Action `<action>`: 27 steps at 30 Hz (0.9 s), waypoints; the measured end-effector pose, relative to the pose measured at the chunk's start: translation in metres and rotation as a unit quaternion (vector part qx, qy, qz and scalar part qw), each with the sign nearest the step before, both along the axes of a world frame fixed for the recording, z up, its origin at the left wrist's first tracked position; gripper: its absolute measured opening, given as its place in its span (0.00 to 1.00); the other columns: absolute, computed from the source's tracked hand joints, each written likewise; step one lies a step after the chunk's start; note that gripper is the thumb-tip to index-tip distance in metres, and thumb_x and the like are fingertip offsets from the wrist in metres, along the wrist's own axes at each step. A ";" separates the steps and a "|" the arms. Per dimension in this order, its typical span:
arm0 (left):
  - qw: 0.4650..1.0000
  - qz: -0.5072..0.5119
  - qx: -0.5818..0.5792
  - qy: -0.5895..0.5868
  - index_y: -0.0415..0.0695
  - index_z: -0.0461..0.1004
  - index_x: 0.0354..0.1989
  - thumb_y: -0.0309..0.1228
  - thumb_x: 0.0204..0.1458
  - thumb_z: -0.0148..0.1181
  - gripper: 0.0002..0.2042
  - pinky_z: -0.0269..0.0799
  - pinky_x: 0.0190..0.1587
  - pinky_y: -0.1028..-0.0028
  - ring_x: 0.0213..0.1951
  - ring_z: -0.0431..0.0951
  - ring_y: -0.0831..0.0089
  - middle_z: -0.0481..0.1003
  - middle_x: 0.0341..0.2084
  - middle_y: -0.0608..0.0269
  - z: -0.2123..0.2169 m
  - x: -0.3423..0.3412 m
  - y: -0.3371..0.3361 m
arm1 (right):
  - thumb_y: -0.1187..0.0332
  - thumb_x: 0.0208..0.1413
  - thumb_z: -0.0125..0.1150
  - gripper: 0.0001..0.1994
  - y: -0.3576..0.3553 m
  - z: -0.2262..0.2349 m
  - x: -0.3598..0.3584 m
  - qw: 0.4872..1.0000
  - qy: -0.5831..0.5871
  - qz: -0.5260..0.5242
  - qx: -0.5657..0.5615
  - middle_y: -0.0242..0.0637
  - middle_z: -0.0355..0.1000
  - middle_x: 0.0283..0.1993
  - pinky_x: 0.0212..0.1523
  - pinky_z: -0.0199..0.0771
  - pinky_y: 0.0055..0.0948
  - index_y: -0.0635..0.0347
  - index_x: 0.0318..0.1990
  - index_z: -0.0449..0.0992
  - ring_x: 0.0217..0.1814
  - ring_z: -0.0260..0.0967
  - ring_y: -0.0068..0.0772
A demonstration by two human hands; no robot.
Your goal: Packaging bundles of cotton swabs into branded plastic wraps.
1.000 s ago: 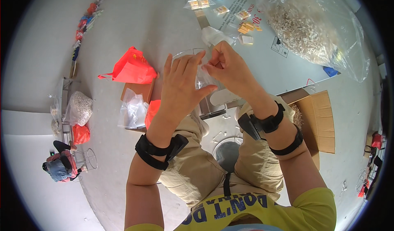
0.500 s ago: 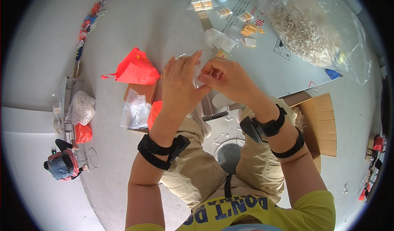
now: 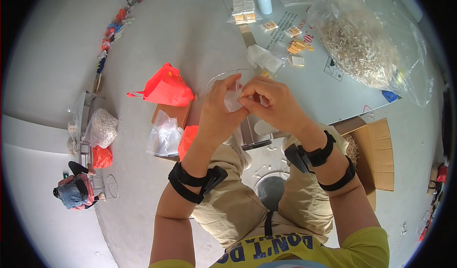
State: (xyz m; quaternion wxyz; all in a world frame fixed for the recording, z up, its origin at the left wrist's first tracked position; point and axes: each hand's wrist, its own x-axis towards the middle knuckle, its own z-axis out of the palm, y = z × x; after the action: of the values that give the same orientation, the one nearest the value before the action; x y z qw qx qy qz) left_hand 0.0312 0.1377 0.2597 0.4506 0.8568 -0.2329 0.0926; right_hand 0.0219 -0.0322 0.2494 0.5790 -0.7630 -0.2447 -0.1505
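A small clear plastic bag (image 3: 232, 100) is between my hands, above my lap at the near left edge of the table. My left hand (image 3: 220, 107) curls around the bag, with thumb and fingers on either side of it. Thumb and bent fingertips of my right hand (image 3: 278, 103) pinch the bag's right edge. Whether anything is inside the bag, I cannot tell. Just beyond my hands lies a pile of clear bags (image 3: 263, 58). Near it are orange cards (image 3: 297, 47) and a small pale packet (image 3: 296, 61).
Across the grey table (image 3: 342, 96) sit a large clear sack of pale short sticks (image 3: 357, 49), stacked packets (image 3: 243, 10) and a light blue bottle (image 3: 263, 1). Left stand a red bag (image 3: 169, 87) and a box of plastic bags (image 3: 165, 132); right, a carton (image 3: 376, 149). A person (image 3: 75, 192) sits far left.
The whole view has shifted, so the table and floor things appear lower and farther right. My left fingers have bent inward around the bag, while my right hand keeps its pinch.
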 end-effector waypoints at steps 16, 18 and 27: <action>0.992 0.005 -0.030 0.123 0.44 0.70 0.54 0.28 0.41 0.70 0.28 0.69 0.51 0.69 0.48 0.75 0.66 0.74 0.44 0.58 -0.002 0.000 0.004 | 0.67 0.56 0.58 0.09 0.004 -0.014 0.002 0.999 0.045 -0.005 -0.016 0.38 0.76 0.33 0.30 0.71 0.32 0.54 0.43 0.78 0.30 0.74 0.41; 0.994 0.002 -0.015 0.107 0.43 0.71 0.54 0.28 0.41 0.69 0.27 0.69 0.51 0.70 0.48 0.75 0.68 0.75 0.44 0.58 -0.003 -0.001 0.004 | 0.67 0.56 0.58 0.09 0.004 -0.016 0.000 0.998 0.054 0.000 -0.013 0.39 0.76 0.33 0.30 0.71 0.33 0.54 0.43 0.78 0.31 0.74 0.42; 0.993 0.052 -0.038 0.102 0.43 0.71 0.53 0.25 0.42 0.68 0.25 0.67 0.52 0.73 0.48 0.73 0.71 0.74 0.44 0.58 -0.021 0.009 0.013 | 0.65 0.56 0.57 0.07 0.011 -0.011 0.004 0.997 -0.037 -0.045 0.059 0.38 0.75 0.37 0.32 0.73 0.34 0.55 0.39 0.76 0.30 0.74 0.40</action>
State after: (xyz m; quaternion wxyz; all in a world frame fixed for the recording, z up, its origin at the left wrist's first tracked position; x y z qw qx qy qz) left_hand 0.0398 0.1506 0.2388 0.4988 0.8550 -0.1368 0.0369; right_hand 0.0263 -0.0214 0.2384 0.6059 -0.7319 -0.2225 -0.2184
